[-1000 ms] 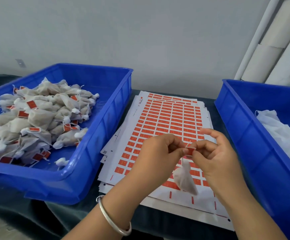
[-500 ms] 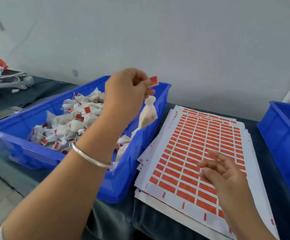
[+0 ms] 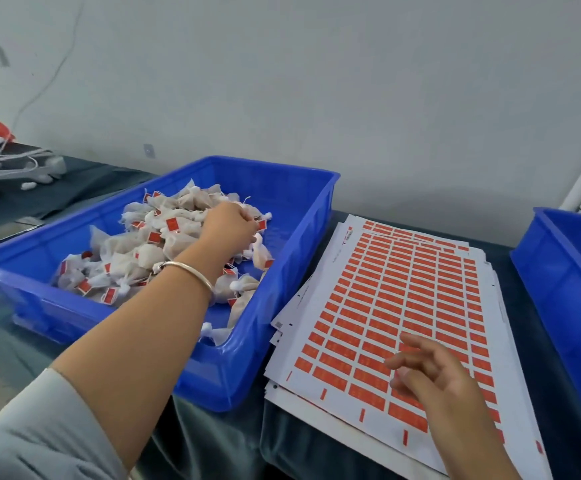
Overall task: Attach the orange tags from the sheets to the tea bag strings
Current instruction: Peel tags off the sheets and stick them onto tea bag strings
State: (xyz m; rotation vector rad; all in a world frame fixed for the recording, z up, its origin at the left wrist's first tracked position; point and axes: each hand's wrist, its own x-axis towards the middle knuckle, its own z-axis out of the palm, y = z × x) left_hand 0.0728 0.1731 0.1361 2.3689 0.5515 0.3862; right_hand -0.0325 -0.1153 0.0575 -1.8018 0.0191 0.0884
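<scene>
Drop-off of a tagged tea bag into the left bin.

Left hand [image 3: 228, 223] hangs over the pile of tagged tea bags [image 3: 150, 247] in the blue bin [image 3: 292, 244]; whether its curled fingers hold anything cannot be told. A low release avoids tangled strings. Right hand [image 3: 431, 370] hovers loose and empty over the tag sheets [image 3: 403, 289], at 4 o'clock from the pile.

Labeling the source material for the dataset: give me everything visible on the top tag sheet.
The top tag sheet is white card or paper printed with a dense grid of orange rectangular tags, plus small orange marks along its near margin. It lies flat on a slightly fanned stack of similar sheets on dark cloth, between two blue bins. Its grid looks full. The right hand hovers over its near part, fingers loosely spread; whether they touch it cannot be told.
</scene>
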